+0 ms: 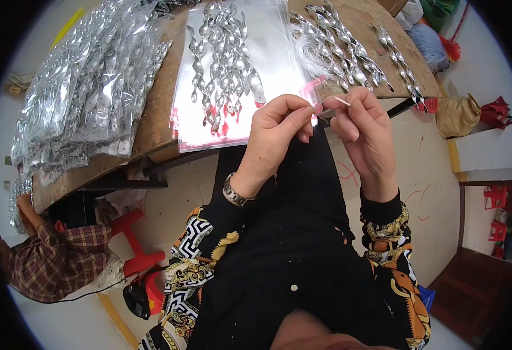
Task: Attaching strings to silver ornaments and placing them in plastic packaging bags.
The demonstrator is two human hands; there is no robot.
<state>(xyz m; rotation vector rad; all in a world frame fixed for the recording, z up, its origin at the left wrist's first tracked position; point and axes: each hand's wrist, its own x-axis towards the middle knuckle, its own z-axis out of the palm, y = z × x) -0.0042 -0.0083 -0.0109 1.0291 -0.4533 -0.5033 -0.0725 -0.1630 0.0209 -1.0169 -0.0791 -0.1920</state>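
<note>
Both hands meet at chest height above the lap, fingertips nearly touching. The left hand [276, 129] rises from a bent wrist wearing a metal watch, thumb and forefinger pinched together. The right hand [362, 125] mirrors it, fingers curled, thumb and forefinger closed in a fine pinch. Patterned sleeves cover both forearms, angled inward from below.

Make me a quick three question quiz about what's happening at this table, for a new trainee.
1. True or false: the left hand and right hand pinch a thin thread between them.
2. What lie loose on the clear bags? A) silver spirals B) spoons C) scissors
3. Which wrist wears the watch?

Key: 1 true. 2 A, the silver spirals. 3 left.
</note>
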